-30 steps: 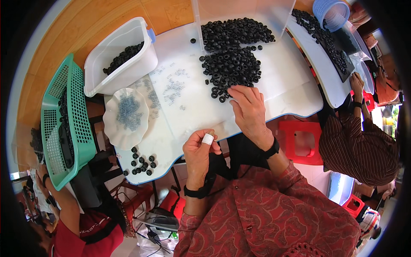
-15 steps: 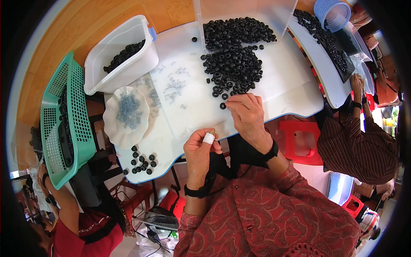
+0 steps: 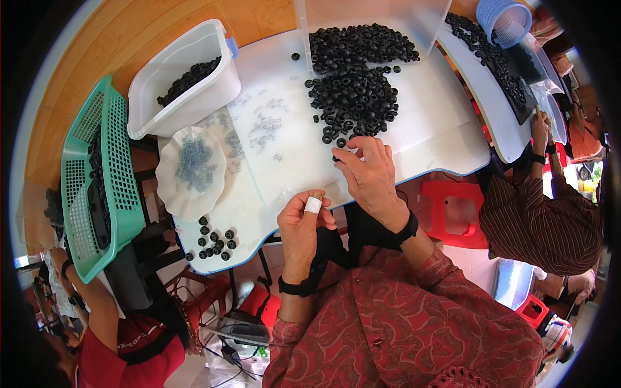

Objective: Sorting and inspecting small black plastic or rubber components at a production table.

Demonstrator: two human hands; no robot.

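My right hand [image 3: 370,173] is at the near end of a heap of small black rings [image 3: 354,98], its thumb and forefinger closed on a black ring that shows partly between the tips. Nearer to me, my left hand [image 3: 299,223] is held at the table's front edge with its fingers curled. White tape [image 3: 313,204] wraps its thumb. Whatever the left fingers hold, if anything, is hidden. Several small black round pieces [image 3: 213,244] lie at the table's near left corner.
A scalloped white plate [image 3: 189,208] carries small clear pieces [image 3: 197,165]; more are scattered beside it. Left stand a white tub [image 3: 187,116] and a green basket [image 3: 126,187]. A clear bin [image 3: 375,14] lies behind the heap. Other people sit on both sides.
My right thumb and forefinger have closed over the loose ring at the heap's near end. My left hand has hardly moved.
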